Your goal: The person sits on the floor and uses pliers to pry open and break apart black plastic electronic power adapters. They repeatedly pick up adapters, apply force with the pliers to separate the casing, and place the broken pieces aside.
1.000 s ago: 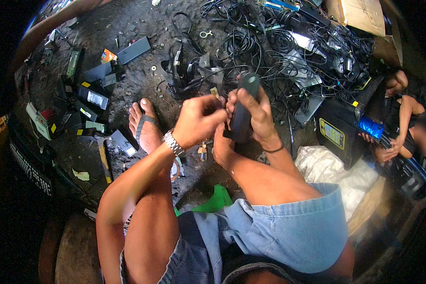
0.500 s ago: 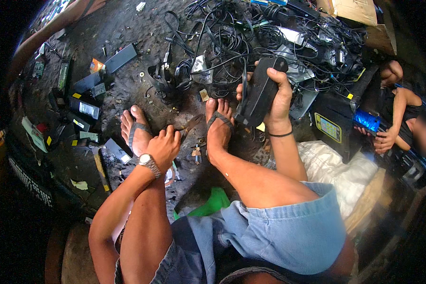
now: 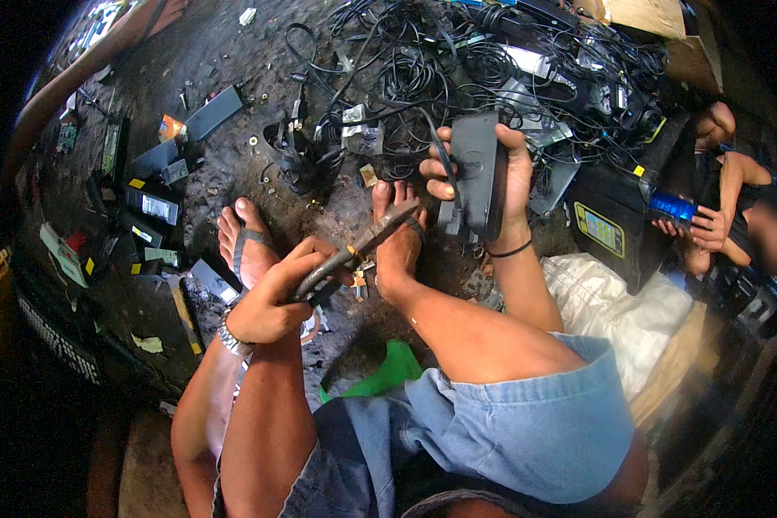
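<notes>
I have my right hand [image 3: 502, 177] clamped around a black power adapter brick [image 3: 477, 177], held upright above my right foot, its cord trailing up toward the tangle of black cables [image 3: 457, 60] on the floor [image 3: 233, 52]. My left hand [image 3: 272, 298] is closed on the handles of a pair of pliers [image 3: 354, 252], tip aimed toward the brick but not touching it. As far as I can see the casing is still whole, so I judge the opening work on this one not begun. Opened shells and circuit boards [image 3: 151, 207] lie well apart to my left, suggesting several are done, many cabled units left
</notes>
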Available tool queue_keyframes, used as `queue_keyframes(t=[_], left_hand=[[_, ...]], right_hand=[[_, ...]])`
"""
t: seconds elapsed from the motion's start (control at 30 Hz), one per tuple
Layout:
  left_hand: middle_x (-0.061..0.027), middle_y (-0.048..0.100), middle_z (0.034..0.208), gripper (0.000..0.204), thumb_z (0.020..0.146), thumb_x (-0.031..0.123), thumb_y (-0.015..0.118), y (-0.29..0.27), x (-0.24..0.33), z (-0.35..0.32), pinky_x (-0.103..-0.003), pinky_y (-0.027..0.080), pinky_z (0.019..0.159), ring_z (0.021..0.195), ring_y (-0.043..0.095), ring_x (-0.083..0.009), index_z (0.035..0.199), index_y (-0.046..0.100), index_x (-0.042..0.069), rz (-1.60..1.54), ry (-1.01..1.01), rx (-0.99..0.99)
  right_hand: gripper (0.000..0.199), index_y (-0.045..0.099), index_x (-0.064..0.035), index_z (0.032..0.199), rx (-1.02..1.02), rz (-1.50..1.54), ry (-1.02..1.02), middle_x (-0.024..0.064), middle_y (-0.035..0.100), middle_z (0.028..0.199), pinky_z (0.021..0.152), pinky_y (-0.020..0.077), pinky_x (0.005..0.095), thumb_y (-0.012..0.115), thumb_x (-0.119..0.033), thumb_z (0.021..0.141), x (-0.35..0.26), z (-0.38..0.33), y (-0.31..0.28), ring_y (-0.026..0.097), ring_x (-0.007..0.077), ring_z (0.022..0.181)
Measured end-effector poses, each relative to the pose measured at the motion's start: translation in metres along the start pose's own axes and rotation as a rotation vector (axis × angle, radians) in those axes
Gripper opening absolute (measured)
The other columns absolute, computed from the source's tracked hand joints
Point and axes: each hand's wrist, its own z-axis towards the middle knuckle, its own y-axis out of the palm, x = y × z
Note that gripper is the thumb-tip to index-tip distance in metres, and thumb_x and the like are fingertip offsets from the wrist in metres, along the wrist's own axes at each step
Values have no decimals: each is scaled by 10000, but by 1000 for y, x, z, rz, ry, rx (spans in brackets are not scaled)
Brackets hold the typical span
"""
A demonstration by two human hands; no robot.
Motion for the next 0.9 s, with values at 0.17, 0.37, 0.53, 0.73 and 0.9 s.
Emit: queue_keyframes(t=[0.17,0.37,0.53,0.73,0.9], left_hand=[[-153,580,1364,706,655,-126,530,5,8,8,-424,376,1179,1344,536,-292,1353,588,-37,-157,-28,-59],[-150,541,1478,796,670,-113,630,12,-7,-2,-434,311,1223,1468,440,-289,1454,523,-27,-386,-39,-56],[-118,570,1405,747,665,-1,769,7,15,1,-421,366,1136,1363,491,-291,1386,573,-10,-244,-39,-155],[-200,594,1186,383,759,78,771,7,28,4,-431,453,890,1006,582,-387,1090,597,-1,817,-36,224],[-345,493,1478,800,835,138,722,-3,-7,-9,-515,533,993,1330,515,-525,1529,358,-20,1294,-105,556]], right_hand=[[642,559,82,1141,18,6,15,126,548,990,616,487,354,579,-535,962,9,-8,15,537,156,733],[616,572,86,1118,20,68,58,148,588,1000,614,503,361,570,-515,983,10,-4,15,559,155,701],[607,610,90,1110,80,17,80,147,631,930,591,502,364,586,-501,975,10,-8,28,561,159,648],[442,645,-14,1067,7,113,84,212,701,1064,600,593,392,640,-440,950,8,-8,21,684,197,670],[455,589,-31,1225,124,-286,-130,269,689,1150,661,628,399,621,-384,940,6,-22,27,721,258,725]])
